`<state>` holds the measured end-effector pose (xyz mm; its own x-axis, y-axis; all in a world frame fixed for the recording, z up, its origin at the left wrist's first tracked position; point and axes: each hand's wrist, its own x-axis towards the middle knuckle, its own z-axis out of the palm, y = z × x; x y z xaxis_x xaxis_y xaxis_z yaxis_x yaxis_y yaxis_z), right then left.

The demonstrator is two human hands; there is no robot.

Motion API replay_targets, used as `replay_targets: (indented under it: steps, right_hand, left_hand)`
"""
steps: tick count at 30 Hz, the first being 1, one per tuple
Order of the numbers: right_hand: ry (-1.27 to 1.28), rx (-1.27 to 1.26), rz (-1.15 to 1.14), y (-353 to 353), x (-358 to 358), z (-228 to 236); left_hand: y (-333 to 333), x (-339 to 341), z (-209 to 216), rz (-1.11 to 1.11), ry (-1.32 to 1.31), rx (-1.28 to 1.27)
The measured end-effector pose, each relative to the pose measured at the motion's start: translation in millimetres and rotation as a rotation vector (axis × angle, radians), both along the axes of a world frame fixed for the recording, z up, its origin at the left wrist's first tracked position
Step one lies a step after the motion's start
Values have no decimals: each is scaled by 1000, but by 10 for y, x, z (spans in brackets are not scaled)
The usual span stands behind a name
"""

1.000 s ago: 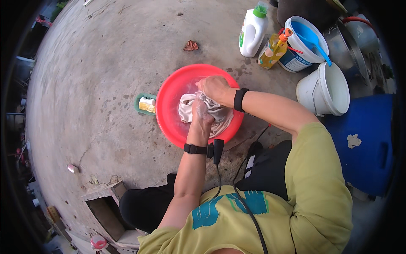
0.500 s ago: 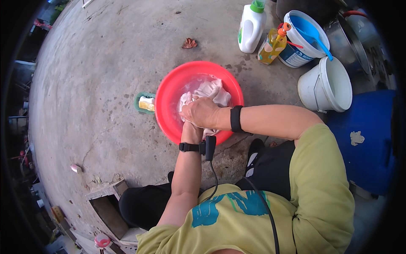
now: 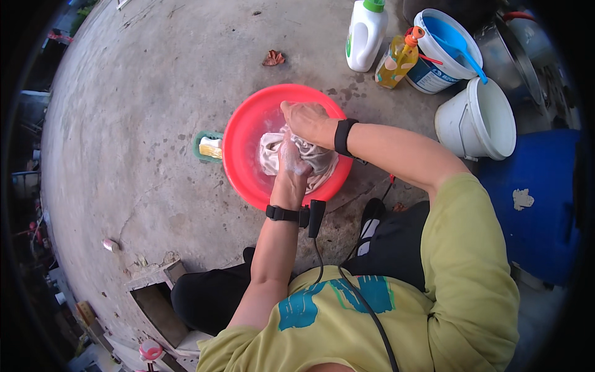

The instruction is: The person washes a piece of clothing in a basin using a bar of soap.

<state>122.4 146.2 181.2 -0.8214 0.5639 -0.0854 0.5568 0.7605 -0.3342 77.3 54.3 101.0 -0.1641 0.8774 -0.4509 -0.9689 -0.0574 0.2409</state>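
A red plastic basin (image 3: 243, 162) stands on the concrete in front of me. Wet, pale cloth (image 3: 321, 160) lies bunched inside it with cloudy, sudsy water. My left hand (image 3: 292, 158), with foam on its skin, reaches into the basin and is closed on the cloth, its fingertips partly hidden. Above and across it, toward the far side, my right hand (image 3: 307, 121) is curled closed with its knuckles up, its palm side and most of what it grips hidden. Both wrists wear black bands.
Left of the basin sits a green soap dish (image 3: 199, 147) holding soap bars (image 3: 211, 149). A white detergent bottle (image 3: 365, 37), a yellow pump bottle (image 3: 395, 64), a bucket with a blue dipper (image 3: 455, 49) and a white bucket (image 3: 458, 127) stand back right. A blue container (image 3: 539, 204) is nearer.
My right hand has moved away from me, toward the far rim. The left hand has shifted slightly right and up, and the cloth has been pulled into a different bunch.
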Motion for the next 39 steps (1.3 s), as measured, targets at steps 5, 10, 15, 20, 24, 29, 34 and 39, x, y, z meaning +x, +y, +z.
replay_targets:
  steps: [5, 10, 15, 20, 24, 29, 34, 39]
  right_hand:
    - [132, 159, 351, -649, -13, 148]
    - [14, 4, 59, -3, -24, -35]
    - [44, 75, 301, -517, -80, 170]
    - [40, 4, 118, -136, -58, 9]
    - [71, 42, 78, -68, 66, 67]
    - [65, 154, 332, -512, -38, 87]
    - [84, 72, 85, -101, -33, 103]
    - [49, 244, 421, -682, -92, 177]
  left_hand:
    - [-75, -190, -19, -28, -125, 47]
    - [-50, -176, -265, 24, -135, 230]
    - [-167, -311, 7, 23, -82, 192]
    - [-92, -49, 194, -13, 173, 38]
    - [18, -145, 72, 2, -66, 90]
    - [-58, -202, -585, 66, 333, 101]
    - [-35, -191, 136, -26, -27, 43]
    - [-324, 41, 610, 95, 878, -59]
